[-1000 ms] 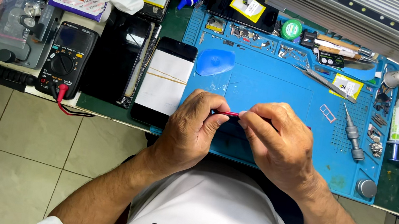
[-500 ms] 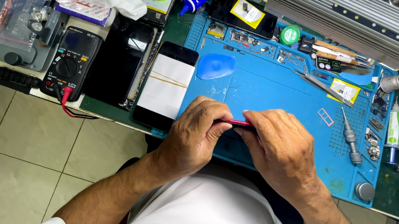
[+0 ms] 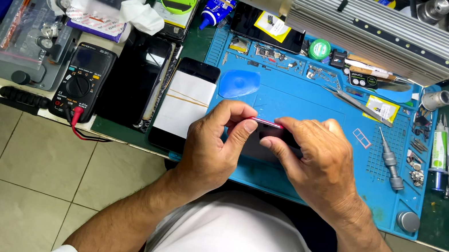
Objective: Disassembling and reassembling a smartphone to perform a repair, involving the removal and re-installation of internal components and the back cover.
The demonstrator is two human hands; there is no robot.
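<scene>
A cluttered repair tabletop (image 3: 120,129) stood over a pale tiled floor, and most of its right half was covered by a blue work mat (image 3: 319,107). Over the mat's near edge both hands met around a slim dark device with a red rim (image 3: 266,124), probably a phone held on edge, though the hands hid nearly all of it. The left hand (image 3: 213,147) wrapped it from the nine o'clock side, thumb pressed up against the red edge; the right hand (image 3: 321,162) closed over it from three o'clock, its fingers (image 3: 274,145) curled narrow and pinching the frame. The piece looked light, flat and stiff, with a smooth rim likely to slip and a glass face likely to crack if bent, so the long edges seemed the sound place to grip, not the faces. At eleven o'clock from the hands lay a blue oval pick (image 3: 240,83), and farther toward ten o'clock a dark phone with a white sheet on it (image 3: 187,104). A black multimeter (image 3: 81,81) sat well apart at nine o'clock. Tweezers (image 3: 357,102) lay at one o'clock and a metal screwdriver (image 3: 391,158) just beside the right hand at three o'clock.
</scene>
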